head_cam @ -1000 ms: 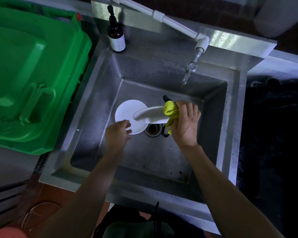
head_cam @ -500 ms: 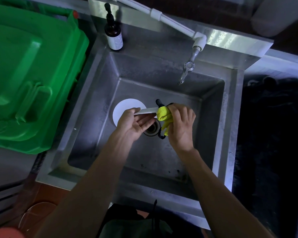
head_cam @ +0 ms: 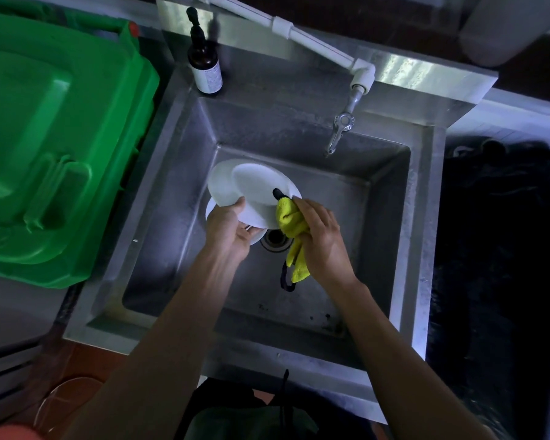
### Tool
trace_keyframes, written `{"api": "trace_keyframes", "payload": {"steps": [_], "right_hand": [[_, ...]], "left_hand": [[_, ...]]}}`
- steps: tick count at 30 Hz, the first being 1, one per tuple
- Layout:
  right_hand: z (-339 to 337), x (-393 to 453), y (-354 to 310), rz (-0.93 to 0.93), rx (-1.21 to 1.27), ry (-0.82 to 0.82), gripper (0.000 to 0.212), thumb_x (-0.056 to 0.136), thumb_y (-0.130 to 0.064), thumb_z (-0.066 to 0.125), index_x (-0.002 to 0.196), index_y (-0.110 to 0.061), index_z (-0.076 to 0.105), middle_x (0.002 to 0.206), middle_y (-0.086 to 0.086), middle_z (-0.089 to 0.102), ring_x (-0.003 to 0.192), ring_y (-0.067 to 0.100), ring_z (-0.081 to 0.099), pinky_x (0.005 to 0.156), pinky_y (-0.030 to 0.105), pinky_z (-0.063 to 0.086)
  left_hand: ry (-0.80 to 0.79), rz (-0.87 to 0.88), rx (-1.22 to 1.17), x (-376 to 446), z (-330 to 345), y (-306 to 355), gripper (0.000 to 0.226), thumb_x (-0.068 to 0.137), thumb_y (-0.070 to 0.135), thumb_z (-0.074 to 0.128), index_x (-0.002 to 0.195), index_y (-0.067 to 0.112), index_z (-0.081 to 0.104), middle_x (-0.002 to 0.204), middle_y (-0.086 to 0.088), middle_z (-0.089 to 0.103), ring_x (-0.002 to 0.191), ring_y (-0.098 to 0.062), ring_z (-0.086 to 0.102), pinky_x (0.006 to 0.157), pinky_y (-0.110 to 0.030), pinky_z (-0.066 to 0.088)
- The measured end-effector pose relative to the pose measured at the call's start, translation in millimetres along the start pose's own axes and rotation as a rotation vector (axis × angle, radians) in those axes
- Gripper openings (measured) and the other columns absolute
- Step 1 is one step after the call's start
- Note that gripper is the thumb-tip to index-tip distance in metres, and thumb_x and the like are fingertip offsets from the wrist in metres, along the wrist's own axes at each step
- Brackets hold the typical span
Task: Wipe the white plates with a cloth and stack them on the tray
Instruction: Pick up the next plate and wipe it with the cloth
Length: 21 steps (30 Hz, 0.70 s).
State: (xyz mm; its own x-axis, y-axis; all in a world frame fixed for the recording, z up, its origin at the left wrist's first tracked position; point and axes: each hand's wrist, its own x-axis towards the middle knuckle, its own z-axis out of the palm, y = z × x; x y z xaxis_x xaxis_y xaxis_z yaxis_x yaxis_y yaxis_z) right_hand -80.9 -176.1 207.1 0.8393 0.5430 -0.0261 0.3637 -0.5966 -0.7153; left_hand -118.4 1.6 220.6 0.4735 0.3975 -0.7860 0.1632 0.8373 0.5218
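Observation:
Over the steel sink (head_cam: 423,236) my left hand (head_cam: 227,228) grips the near edge of a white plate (head_cam: 251,188), tilted with its face up toward me. My right hand (head_cam: 323,239) holds a bunched yellow cloth with black trim (head_cam: 291,222) against the plate's right rim. A second white plate (head_cam: 211,211) lies flat on the sink floor beneath, mostly hidden by the held plate and my left hand. No tray is in view.
A tap (head_cam: 340,128) on a white pipe hangs over the back of the sink. A dark pump bottle (head_cam: 205,66) stands on the back left corner. A big green bin lid (head_cam: 54,147) fills the left. The drain (head_cam: 275,242) sits between my hands.
My left hand came in and took the plate's near edge, then tipped it from edge-on to face-up. The right hand with the cloth stayed at the plate's right rim.

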Motion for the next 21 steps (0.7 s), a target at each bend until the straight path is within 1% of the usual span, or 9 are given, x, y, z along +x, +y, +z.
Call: {"api": "trace_keyframes", "payload": {"steps": [1,3,6,8,11,13,16,19,21], "right_hand": [[-0.5,3.7,-4.7,0.047,0.051,-0.012,0.068,0.081,0.005,0.049,0.146,-0.018,0.045,0.139,0.006,0.052,0.126,0.026,0.046,0.107,0.047,0.039],[-1.2,11.8,-15.4,0.109,0.125,-0.028,0.066,0.080,0.005,0.051,0.140,-0.021,0.045,0.135,0.005,0.055,0.121,0.025,0.047,0.104,0.048,0.041],[-1.5,19.2,-27.9,0.076,0.157,-0.008,0.057,0.080,0.005,0.054,0.133,-0.017,0.055,0.135,0.003,0.058,0.120,0.024,0.051,0.101,0.047,0.044],[-0.7,19.6,-30.2,0.057,0.134,-0.024,0.059,0.081,0.005,0.055,0.136,-0.017,0.057,0.142,0.002,0.055,0.128,0.025,0.050,0.104,0.049,0.042],[3.1,19.0,-29.0,0.012,0.090,-0.066,0.060,0.084,0.005,0.058,0.141,-0.015,0.056,0.147,0.006,0.052,0.137,0.029,0.046,0.110,0.052,0.038],[7.7,17.9,-28.8,-0.033,0.050,-0.074,0.058,0.085,0.004,0.058,0.141,-0.013,0.056,0.148,0.007,0.051,0.139,0.031,0.044,0.111,0.053,0.036],[18.0,11.2,-31.7,-0.049,-0.010,-0.068,0.061,0.085,-0.003,0.053,0.144,-0.018,0.053,0.152,0.004,0.047,0.143,0.030,0.037,0.114,0.055,0.032],[29.8,0.8,-36.3,-0.032,-0.041,-0.052,0.062,0.086,-0.011,0.048,0.147,-0.024,0.048,0.156,-0.001,0.042,0.146,0.027,0.031,0.114,0.051,0.031],[34.1,-4.8,-35.4,-0.010,-0.030,-0.043,0.061,0.088,-0.014,0.044,0.148,-0.023,0.047,0.157,0.000,0.040,0.148,0.027,0.029,0.117,0.050,0.030]], "left_hand": [[-0.010,0.006,0.007,-1.1,-0.6,-1.0,0.018,0.098,0.003,0.061,0.112,0.014,0.064,0.106,-0.011,0.075,0.095,-0.029,0.073,0.069,-0.047,0.063],[-0.041,0.009,0.036,-5.3,-0.6,-2.7,0.020,0.099,0.006,0.059,0.118,0.013,0.063,0.112,-0.013,0.073,0.101,-0.032,0.069,0.074,-0.046,0.062],[-0.096,0.020,0.079,-10.9,-0.2,-3.9,0.031,0.102,0.011,0.054,0.133,0.009,0.059,0.126,-0.018,0.068,0.114,-0.038,0.066,0.096,-0.054,0.055],[-0.135,0.035,0.106,-11.0,-2.4,-4.3,0.039,0.103,0.013,0.051,0.140,0.006,0.055,0.134,-0.021,0.064,0.122,-0.040,0.062,0.104,-0.058,0.049],[-0.150,0.036,0.101,-11.3,-4.3,-3.1,0.039,0.103,0.017,0.050,0.140,0.005,0.056,0.134,-0.021,0.064,0.122,-0.039,0.063,0.098,-0.052,0.055],[-0.144,0.033,0.089,-13.8,-2.5,-1.1,0.038,0.104,0.018,0.050,0.139,0.005,0.057,0.131,-0.021,0.066,0.115,-0.037,0.067,0.088,-0.046,0.060],[-0.113,0.028,0.059,-15.8,2.5,1.4,0.037,0.103,0.019,0.052,0.138,0.005,0.058,0.127,-0.019,0.068,0.102,-0.030,0.070,0.081,-0.041,0.061],[-0.078,0.015,0.032,-14.2,3.7,2.5,0.038,0.103,0.020,0.053,0.139,0.006,0.057,0.129,-0.019,0.066,0.111,-0.034,0.067,0.085,-0.042,0.059],[-0.069,0.002,0.019,-14.0,1.9,2.0,0.040,0.103,0.019,0.054,0.140,0.005,0.057,0.134,-0.021,0.064,0.116,-0.037,0.065,0.087,-0.043,0.058]]}}
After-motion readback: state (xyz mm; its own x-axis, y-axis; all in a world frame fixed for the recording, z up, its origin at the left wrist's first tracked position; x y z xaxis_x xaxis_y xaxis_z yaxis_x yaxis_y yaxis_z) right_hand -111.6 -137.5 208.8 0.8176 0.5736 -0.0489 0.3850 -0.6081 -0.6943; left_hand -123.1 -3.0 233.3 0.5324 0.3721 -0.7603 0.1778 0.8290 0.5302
